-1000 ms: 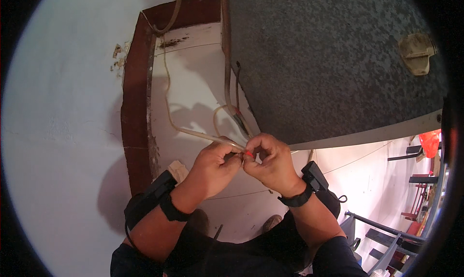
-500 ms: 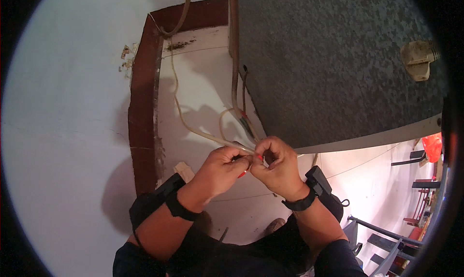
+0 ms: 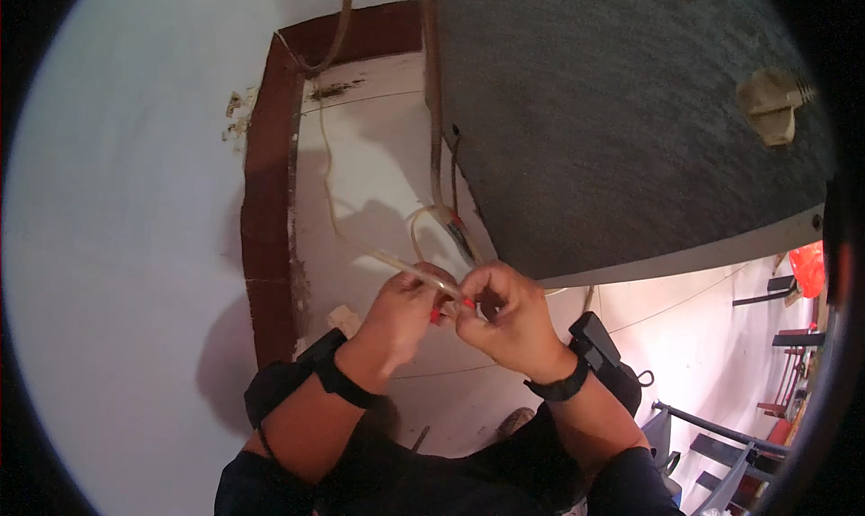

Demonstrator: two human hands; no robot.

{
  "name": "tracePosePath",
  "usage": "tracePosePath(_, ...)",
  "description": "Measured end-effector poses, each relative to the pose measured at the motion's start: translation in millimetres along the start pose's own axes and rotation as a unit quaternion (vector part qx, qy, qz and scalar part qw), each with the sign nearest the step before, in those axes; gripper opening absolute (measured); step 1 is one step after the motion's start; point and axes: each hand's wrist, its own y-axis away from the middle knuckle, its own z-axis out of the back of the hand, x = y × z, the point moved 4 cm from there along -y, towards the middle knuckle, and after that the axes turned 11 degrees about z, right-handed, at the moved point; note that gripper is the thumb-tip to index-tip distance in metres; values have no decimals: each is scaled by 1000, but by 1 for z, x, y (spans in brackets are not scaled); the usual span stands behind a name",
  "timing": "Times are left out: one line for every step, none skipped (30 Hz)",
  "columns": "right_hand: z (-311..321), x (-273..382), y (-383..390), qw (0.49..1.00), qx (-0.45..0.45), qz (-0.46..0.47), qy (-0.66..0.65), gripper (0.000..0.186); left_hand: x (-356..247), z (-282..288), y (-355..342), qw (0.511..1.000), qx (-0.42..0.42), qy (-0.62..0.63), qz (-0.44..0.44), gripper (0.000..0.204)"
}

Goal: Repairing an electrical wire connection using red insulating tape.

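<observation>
A thin, yellowish clear tube (image 3: pixel 365 249) runs from the wall corner down to my hands. My left hand (image 3: pixel 395 318) is closed around it near its end, fingers curled. My right hand (image 3: pixel 515 325) pinches a small red piece (image 3: pixel 468 303) between thumb and forefinger, right by the tube's end. Another bit of red shows beside my left fingertips; whether the two are one thing I cannot tell. Just beyond my hands, a thicker hose (image 3: pixel 434 156) comes down to a dark joint (image 3: pixel 459 237) with a red mark, and a thin tube loops beside it.
A big grey panel (image 3: pixel 613 138) with a beige plastic fitting (image 3: pixel 770 106) fills the upper right. On the left stands a white wall (image 3: pixel 126 246) with a dark red skirting band (image 3: pixel 268 192). A metal frame (image 3: pixel 721 439) and a red bag (image 3: pixel 808 268) are at right.
Both hands have shifted slightly left, and the tube's end has moved with them. The red bit by my left hand has moved up and left.
</observation>
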Motion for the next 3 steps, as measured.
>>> tracePosePath(1,-13,3,997,-12,-41,-69,20,2,3,-2,999,-35,8,12,17)
tracePosePath(2,-24,7,987,-25,-82,-138,21,0,2,-2,999,-31,7,2,19)
tracePosePath(-1,-29,7,965,-30,-107,-239,25,4,-1,-2,1000,-27,7,7,19)
